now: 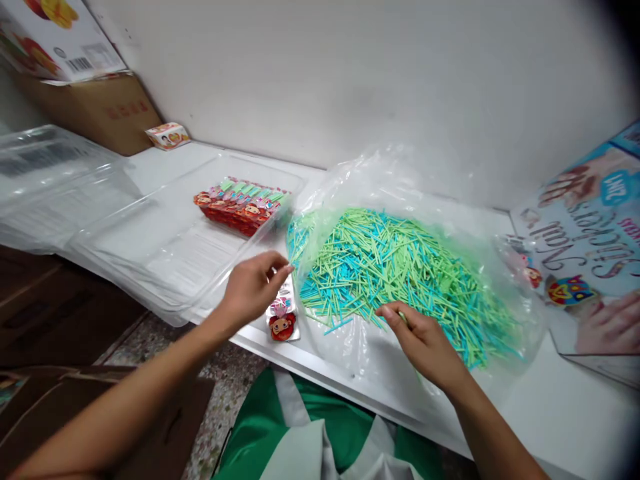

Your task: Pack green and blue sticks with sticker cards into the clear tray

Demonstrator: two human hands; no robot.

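Note:
A heap of thin green and blue sticks (395,267) lies on an opened clear plastic bag (380,180) on the white table. My right hand (425,340) rests at the near edge of the heap, fingers pinched on a green stick. My left hand (253,287) hovers at the bag's left edge, its fingertips pinching the top of a small clear packet with a red cartoon figure (283,317) that lies on the table.
A clear plastic tray (165,247) at the left holds a row of red cartoon packets (240,203). More clear trays (45,180), a cardboard box (105,110) and a small printed box (169,135) sit far left. A nail-sticker poster (590,240) leans at the right.

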